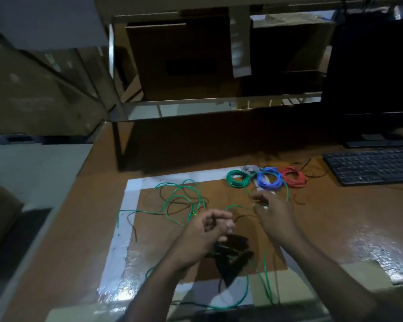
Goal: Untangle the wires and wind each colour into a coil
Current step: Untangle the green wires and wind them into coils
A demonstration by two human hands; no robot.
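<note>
Left hand (206, 231) grips a half-wound black coil (230, 254) near the taped square's (130, 205) front edge, right hand (271, 213) blurred, fingers loosely spread over loose green wire (182, 198); green, blue, red coils at its far corner.

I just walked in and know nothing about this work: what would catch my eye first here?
Probably the three neat wire coils in a row at the far edge of the taped area: green coil, blue coil and red coil. Nearer, loose green wire sprawls tangled with black wire, while the left hand holds a dark coil and the right hand reaches forward, blurred.
</note>
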